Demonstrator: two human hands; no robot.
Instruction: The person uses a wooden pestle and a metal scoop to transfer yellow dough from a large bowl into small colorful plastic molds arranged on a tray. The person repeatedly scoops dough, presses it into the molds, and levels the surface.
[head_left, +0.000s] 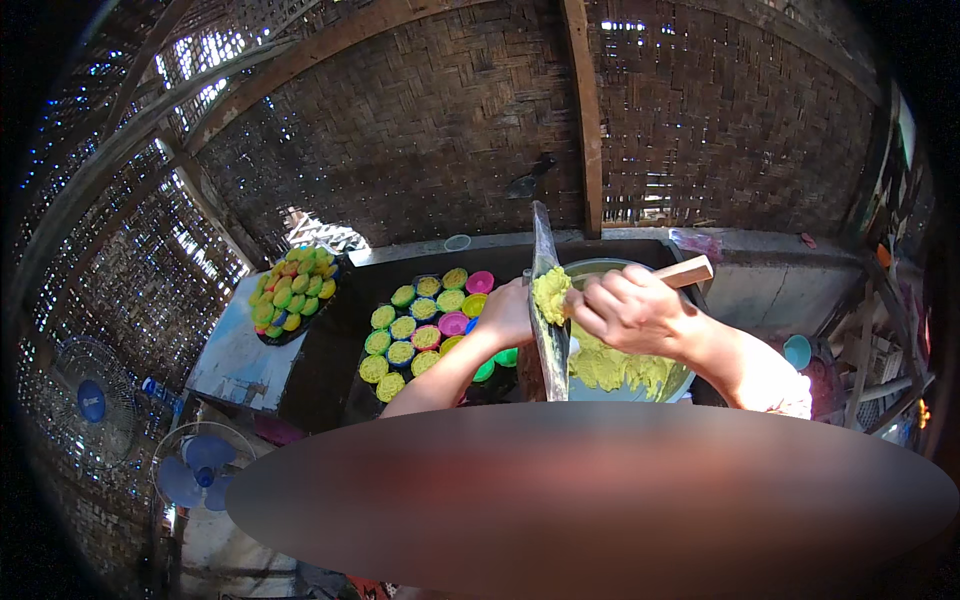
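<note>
In front of me a dark, worn board (553, 360) stands on edge, with a lump of yellow-green dough (552, 294) against its upper part. My right hand (630, 309) is closed around a tool with a wooden handle (686, 271), its fingertips beside the lump; the tool's other end is hidden. Behind the board, my left hand (508, 311) is partly hidden, and what its fingers do cannot be seen. Under my right hand, a large basin (679, 386) holds more yellow-green dough (622, 367). Left of my left hand, small colored cups filled with textured dough (402, 327) stand in rows beside unfilled cups (452, 324).
A pile of filled, colored cups (294, 289) rests on a pale-topped surface (240, 337) at the left. Two fans, one with blue blades (204, 476), stand farther left. A wooden post (585, 120) and woven wall rise behind. A teal cup (796, 351) is at the right.
</note>
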